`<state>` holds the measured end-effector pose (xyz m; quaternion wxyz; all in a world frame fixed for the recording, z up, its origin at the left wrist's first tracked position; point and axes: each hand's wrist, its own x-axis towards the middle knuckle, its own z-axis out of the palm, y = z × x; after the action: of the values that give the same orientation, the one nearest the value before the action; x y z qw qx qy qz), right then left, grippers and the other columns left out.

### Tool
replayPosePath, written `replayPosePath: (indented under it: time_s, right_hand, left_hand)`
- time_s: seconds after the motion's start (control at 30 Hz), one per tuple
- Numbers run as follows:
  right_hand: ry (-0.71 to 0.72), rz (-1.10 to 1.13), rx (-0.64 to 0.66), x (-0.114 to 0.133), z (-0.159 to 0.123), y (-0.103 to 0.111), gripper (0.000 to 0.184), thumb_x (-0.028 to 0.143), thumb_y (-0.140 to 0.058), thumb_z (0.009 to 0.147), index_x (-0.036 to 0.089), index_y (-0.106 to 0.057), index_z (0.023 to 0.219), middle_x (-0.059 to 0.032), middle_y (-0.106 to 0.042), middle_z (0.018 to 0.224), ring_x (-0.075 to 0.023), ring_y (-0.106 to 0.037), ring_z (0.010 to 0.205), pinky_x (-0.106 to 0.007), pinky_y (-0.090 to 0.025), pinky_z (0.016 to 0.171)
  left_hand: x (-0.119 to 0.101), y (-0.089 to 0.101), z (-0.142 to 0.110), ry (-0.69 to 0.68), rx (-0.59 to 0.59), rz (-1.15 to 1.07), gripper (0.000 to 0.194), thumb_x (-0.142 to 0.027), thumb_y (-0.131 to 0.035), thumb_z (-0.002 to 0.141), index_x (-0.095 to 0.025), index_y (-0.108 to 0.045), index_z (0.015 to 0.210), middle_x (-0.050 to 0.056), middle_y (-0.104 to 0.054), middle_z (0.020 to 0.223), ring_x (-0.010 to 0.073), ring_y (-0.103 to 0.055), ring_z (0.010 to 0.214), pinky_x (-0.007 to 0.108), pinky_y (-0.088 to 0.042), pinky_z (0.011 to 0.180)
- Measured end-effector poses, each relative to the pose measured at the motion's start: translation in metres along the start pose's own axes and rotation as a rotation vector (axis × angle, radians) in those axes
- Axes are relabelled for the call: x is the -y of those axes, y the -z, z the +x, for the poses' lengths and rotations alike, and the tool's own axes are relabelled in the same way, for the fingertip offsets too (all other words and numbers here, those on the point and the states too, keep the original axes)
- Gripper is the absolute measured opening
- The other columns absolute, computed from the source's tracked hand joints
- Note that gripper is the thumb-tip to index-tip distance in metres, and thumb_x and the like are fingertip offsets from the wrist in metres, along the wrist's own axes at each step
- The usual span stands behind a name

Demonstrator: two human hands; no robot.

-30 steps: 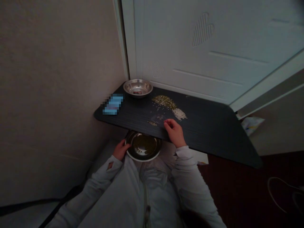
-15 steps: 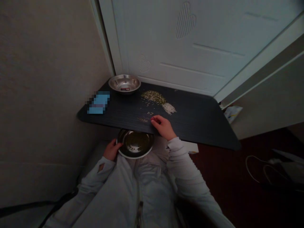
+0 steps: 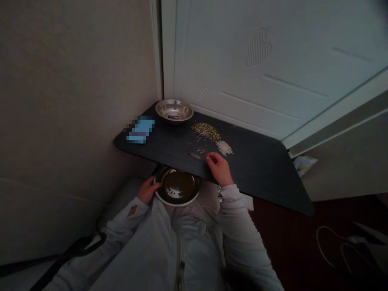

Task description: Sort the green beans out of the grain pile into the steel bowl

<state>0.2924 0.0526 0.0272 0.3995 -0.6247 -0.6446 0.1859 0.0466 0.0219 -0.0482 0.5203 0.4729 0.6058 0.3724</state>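
My left hand (image 3: 147, 190) grips the left rim of a shiny metal bowl (image 3: 176, 192) on my lap, partly under the table edge. Small greenish grains lie inside this bowl. Over the near part of the dark folding table (image 3: 263, 171), my right hand (image 3: 220, 170) has its fingers curled and pressed together; whatever they may hold is too small to make out. Just left of those fingertips is a thin scatter of tiny bits (image 3: 194, 155). Beyond the hand lie a pile of mixed green and pale grains (image 3: 206, 132) and a small white heap (image 3: 224, 148) touching it.
A second steel bowl (image 3: 165, 115) with a small dark label inside stands at the table's back left. Nearby lies a phone with a blurred-out screen (image 3: 141, 130). A wall borders the left, a white door (image 3: 230, 76) the back. A white cable (image 3: 318, 246) trails on the dark floor.
The view has swung, shifting the scene rightward. My right hand has drawn slightly away from the scattered bits, toward the right. My left hand still holds the bowl.
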Motion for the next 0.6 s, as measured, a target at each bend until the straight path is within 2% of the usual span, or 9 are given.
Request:
replayPosePath:
  time_s: [0.4,0.6]
  right_hand:
    - [-0.052,-0.016,-0.041,-0.0087,0.0059,0.0089,0.023,0.033,-0.042,0.068,0.016,-0.055,0.077,-0.0021,-0.057,0.069,-0.0121,-0.049,0.061,-0.024,-0.038,0.061]
    - [-0.041,0.048,-0.084,-0.0046,0.0095,-0.0008,0.024,0.033,-0.042,0.069,0.015,-0.054,0.078,-0.0023,-0.057,0.070,-0.0118,-0.050,0.062,-0.024,-0.039,0.062]
  left_hand:
    - [0.0033,-0.0007,0.0001,-0.002,0.026,-0.099,0.034,-0.031,-0.052,0.053,-0.015,-0.056,0.082,0.000,-0.063,0.073,0.0190,-0.055,0.074,0.028,-0.042,0.068]
    - [0.0005,-0.0004,-0.0008,0.015,0.015,-0.079,0.038,-0.031,-0.053,0.052,-0.015,-0.056,0.086,0.001,-0.063,0.082,0.0201,-0.055,0.077,0.028,-0.041,0.068]
